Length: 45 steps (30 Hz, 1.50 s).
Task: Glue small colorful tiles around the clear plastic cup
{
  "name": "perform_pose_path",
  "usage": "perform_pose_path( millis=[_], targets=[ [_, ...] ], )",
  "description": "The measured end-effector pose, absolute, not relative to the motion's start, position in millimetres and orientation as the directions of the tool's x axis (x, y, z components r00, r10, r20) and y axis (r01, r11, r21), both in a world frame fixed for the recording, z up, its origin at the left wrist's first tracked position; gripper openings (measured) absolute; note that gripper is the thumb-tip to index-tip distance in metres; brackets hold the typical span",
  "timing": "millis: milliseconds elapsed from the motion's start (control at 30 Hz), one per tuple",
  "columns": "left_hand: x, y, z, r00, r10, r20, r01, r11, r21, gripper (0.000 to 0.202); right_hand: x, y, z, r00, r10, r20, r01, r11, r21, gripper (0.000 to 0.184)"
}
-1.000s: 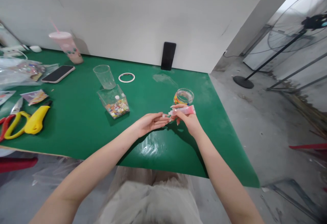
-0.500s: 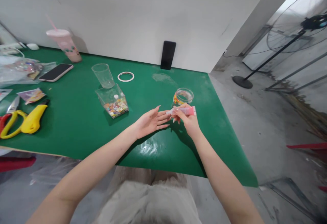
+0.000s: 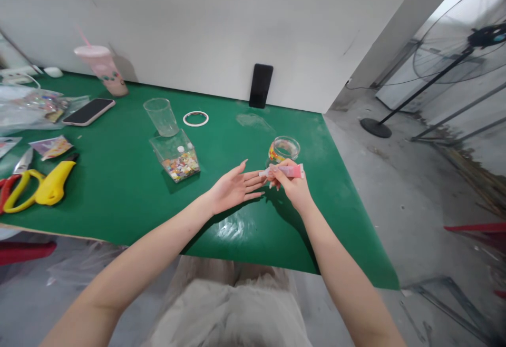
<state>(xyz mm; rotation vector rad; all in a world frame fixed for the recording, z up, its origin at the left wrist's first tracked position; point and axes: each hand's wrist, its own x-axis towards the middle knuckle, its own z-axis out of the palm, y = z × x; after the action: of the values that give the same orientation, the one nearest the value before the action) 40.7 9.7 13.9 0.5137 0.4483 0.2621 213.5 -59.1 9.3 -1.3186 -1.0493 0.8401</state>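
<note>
My right hand [image 3: 291,184] grips a small pink tube [image 3: 288,171] and holds it level above the green table [image 3: 118,189]. The tube's nozzle end touches the fingertips of my left hand [image 3: 233,189]. That hand is palm up with its fingers stretched out and spread, holding nothing. Just behind the tube stands a small round clear jar [image 3: 283,149] with coloured bits inside.
A clear square box of coloured bits [image 3: 176,156], a clear cup [image 3: 161,117] and a white ring [image 3: 195,118] lie further left. Yellow and red scissors [image 3: 35,191], a phone [image 3: 89,112], a pink tumbler [image 3: 101,70] and plastic bags sit at the left. A standing fan [image 3: 466,36] is on the right.
My left hand's fingers have spread apart and the thumb has lifted. The right hand with the tube has stayed at the left fingertips.
</note>
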Motion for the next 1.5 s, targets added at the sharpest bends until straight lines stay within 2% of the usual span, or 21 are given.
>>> perform_pose_path(
  millis=[333,1000,1500],
  targets=[
    [41.1,8.5,15.6,0.881,0.332,-0.338,-0.123,0.849,0.514,0.058,214.2,-58.7,7.6,0.329,0.933,0.149,0.149,0.105,-0.983,0.031],
    [40.2,8.3,15.5,0.895,0.328,-0.302,-0.137,0.847,0.513,0.063,212.6,-59.2,8.0,0.339,0.929,0.149,0.157,0.100,-0.982,0.032],
    [41.0,9.3,13.0,0.890,0.347,-0.295,-0.124,0.809,0.575,0.059,207.8,-60.3,10.6,0.366,0.913,0.183,0.244,0.096,-0.965,0.029]
  ],
)
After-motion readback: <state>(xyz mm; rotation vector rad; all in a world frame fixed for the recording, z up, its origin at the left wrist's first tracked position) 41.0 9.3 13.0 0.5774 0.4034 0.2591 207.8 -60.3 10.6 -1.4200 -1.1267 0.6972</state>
